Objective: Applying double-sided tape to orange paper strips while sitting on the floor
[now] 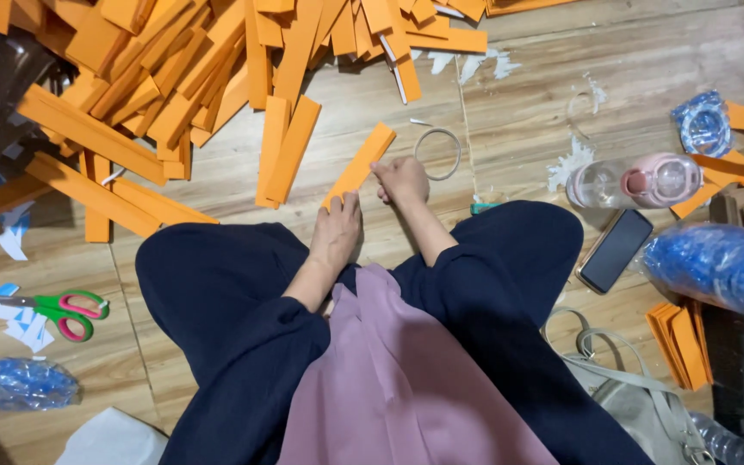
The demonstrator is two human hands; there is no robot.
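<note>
I sit cross-legged on a wooden floor, in dark trousers and a mauve top. Between both hands lies one orange paper strip [357,165], slanting from lower left to upper right. My left hand [335,232] pinches its near end with fingers closed. My right hand [402,179] grips the strip's right edge near the middle. A big heap of the same orange strips [174,77] spreads over the floor beyond and to the left of my hands.
Green-and-pink scissors [53,306] lie at left beside blue paper scraps. A thin ring [437,153] lies past my right hand. At right are a clear bottle with a pink cap [635,181], a dark phone [615,250], blue plastic bundles [721,269] and a grey bag [639,405].
</note>
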